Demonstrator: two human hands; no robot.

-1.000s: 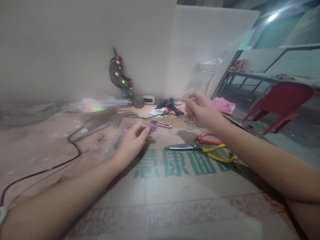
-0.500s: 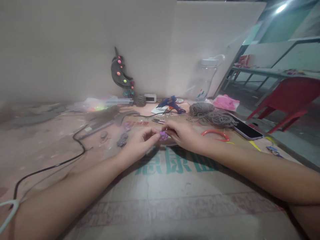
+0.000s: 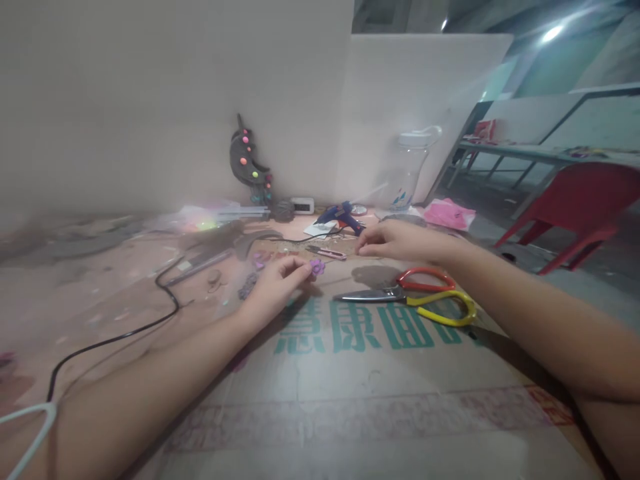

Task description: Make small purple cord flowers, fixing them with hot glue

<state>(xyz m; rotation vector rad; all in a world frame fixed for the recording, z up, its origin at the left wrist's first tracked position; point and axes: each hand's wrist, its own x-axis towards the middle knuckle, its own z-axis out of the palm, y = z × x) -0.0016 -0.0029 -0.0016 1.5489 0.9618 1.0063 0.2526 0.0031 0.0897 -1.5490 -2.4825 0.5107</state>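
A small purple flower [image 3: 317, 268] is pinched between the thumb and fingers of my left hand [image 3: 279, 281]. My right hand [image 3: 389, 240] hovers apart from it to the right, just in front of the blue glue gun [image 3: 338, 214]. Its fingers are bent together, and whatever they may pinch is too small to make out. Below it lies a pair of scissors [image 3: 395, 293] with one red and one yellow handle, blades pointing left. Small thread snips [image 3: 327, 253] rest between the hands, farther back. Grey-purple crocheted pieces [image 3: 247, 287] sit beside my left hand, partly hidden by it.
Against the wall leans a dark crescent moon ornament [image 3: 243, 159] with coloured dots. Near it are a small clock [image 3: 303, 206], a clear bottle [image 3: 410, 173] and a pink bag [image 3: 450, 214]. A black cable [image 3: 115, 337] runs across the left side. A red chair [image 3: 585, 200] stands right.
My right hand has left the flower, moving right and upward, which uncovers the scissors. The flower stays in my left hand. The view has tilted slightly upward.
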